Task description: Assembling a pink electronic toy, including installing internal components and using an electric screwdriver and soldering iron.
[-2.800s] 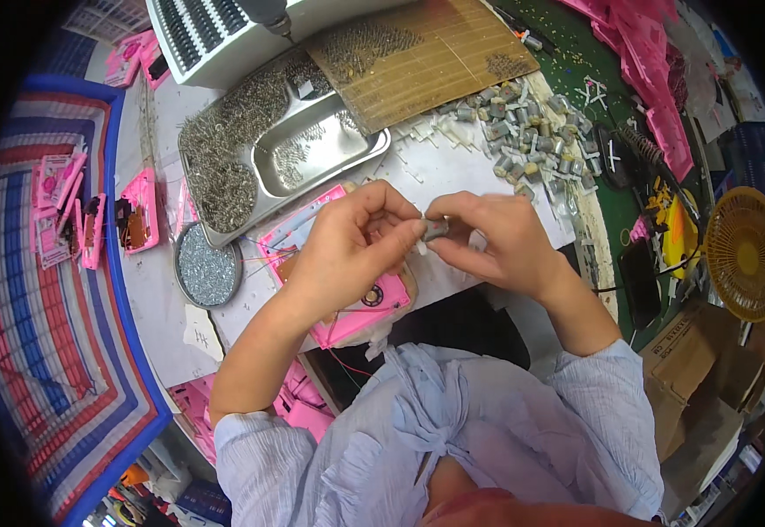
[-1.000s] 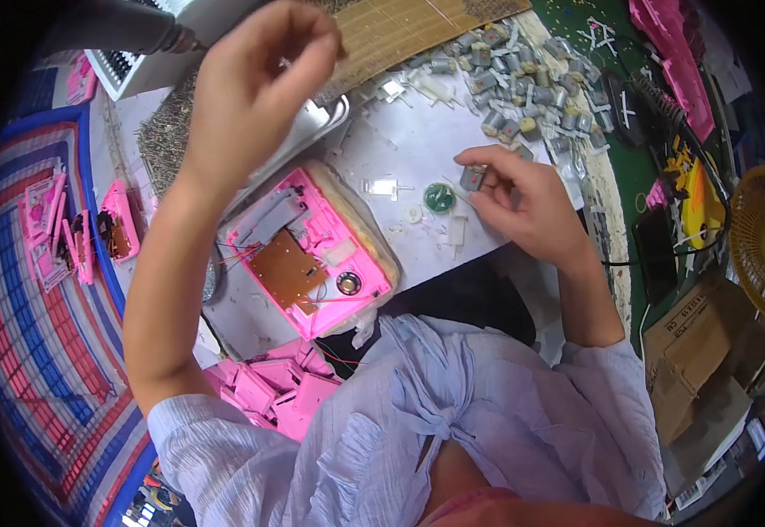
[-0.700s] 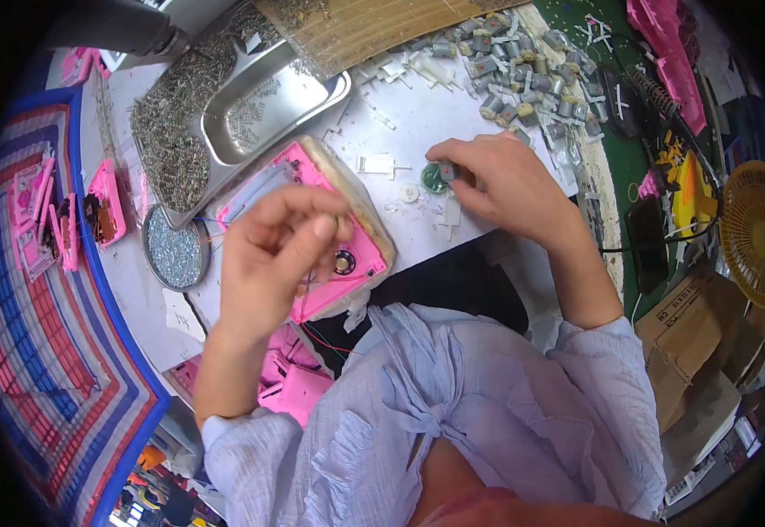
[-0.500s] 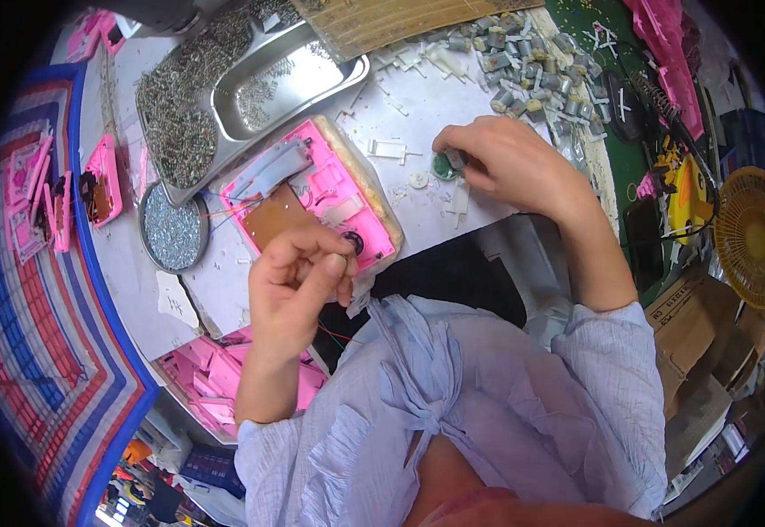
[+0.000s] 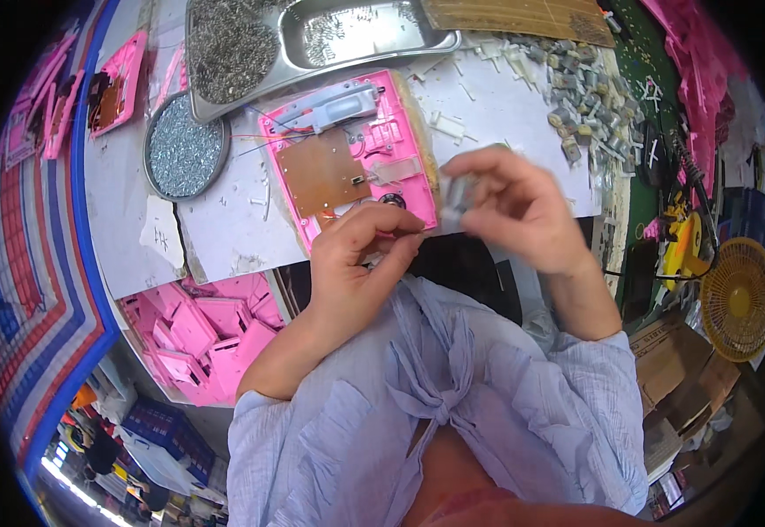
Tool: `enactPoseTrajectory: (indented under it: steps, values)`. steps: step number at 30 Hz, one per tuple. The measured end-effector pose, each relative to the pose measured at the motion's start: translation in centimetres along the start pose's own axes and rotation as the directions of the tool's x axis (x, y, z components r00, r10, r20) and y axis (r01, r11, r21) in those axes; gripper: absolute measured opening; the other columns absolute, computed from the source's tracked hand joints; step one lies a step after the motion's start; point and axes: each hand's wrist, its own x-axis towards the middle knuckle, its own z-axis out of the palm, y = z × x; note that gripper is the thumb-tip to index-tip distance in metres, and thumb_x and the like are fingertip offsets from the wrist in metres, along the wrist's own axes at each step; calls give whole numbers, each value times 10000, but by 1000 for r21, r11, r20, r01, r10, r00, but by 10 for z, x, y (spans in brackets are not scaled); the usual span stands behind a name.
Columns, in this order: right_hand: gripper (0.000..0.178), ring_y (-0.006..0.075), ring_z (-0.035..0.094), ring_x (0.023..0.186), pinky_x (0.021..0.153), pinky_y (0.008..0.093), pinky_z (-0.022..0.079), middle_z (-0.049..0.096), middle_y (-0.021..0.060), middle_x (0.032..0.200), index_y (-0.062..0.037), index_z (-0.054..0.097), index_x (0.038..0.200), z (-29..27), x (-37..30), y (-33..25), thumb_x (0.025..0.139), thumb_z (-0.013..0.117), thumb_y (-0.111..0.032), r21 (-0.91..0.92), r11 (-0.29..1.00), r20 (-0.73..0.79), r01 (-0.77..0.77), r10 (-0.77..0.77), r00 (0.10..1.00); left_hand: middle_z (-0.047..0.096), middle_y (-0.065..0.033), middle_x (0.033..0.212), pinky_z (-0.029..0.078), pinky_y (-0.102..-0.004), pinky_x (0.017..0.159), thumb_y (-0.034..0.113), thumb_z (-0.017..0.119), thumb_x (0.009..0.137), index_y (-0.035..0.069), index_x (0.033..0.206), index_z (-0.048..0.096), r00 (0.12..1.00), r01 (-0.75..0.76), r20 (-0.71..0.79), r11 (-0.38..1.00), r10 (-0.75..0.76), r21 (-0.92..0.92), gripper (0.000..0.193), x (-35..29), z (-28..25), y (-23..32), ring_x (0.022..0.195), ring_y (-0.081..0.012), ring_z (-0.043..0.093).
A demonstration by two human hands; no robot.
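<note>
A pink plastic casing [image 5: 394, 97] lies open in front of me, with a brown circuit board [image 5: 319, 176], a grey plastic piece, thin wires and a black round part [image 5: 392, 200] in it. My left hand [image 5: 360, 250] is at the casing's near edge, thumb and forefinger pinched together; what sits between the tips is too small to make out. Just right of the casing, my right hand [image 5: 523, 211] grips a small greyish block, apparently a small motor [image 5: 459, 195], blurred by motion. The two hands are apart.
Behind the casing stands a metal tray [image 5: 439, 39] of springs; left of it, a round dish [image 5: 182, 149] of small screws. Motor-like parts [image 5: 589, 105] are heaped at the back right. Pink casings [image 5: 198, 334] fill a box at lower left. A yellow fan [image 5: 740, 303] stands right.
My right hand has moved left toward the casing, bringing the small motor from the tabletop. My left hand stays pinched near the casing's front edge. The whole view has shifted.
</note>
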Motion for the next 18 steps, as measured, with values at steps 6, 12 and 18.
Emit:
enactPoseTrajectory:
  steps: [6, 12, 18]
  values:
    - [478, 48, 557, 814, 734, 206, 462, 619, -10, 939, 38, 566, 1357, 20, 13, 16, 894, 685, 51, 254, 962, 180, -100, 55, 982, 649, -62, 1087, 558, -252, 834, -57, 697, 911, -2, 1196, 591, 995, 31, -90, 996, -39, -89, 309, -4, 0, 2, 989, -109, 656]
    - [455, 42, 548, 822, 724, 221, 480, 625, -6, 985, 16, 584, 1344, 23, 17, 17, 904, 693, 44, 137, 989, 145, -50, 30, 989, 643, -55, 1096, 560, -257, 842, -52, 696, 916, 5, 1189, 586, 997, 6, -73, 998, -10, -61, 300, -4, -3, 0, 983, -105, 657]
    - [487, 163, 662, 799, 702, 305, 545, 690, 77, 945, -43, 636, 1312, 29, 11, -4, 844, 771, -51, -535, 793, 105, 290, -278, 955, 688, -85, 976, 572, -298, 798, -61, 723, 868, 19, 1112, 630, 963, -230, -83, 943, 256, 239, 273, -1, -9, 0, 881, -178, 701]
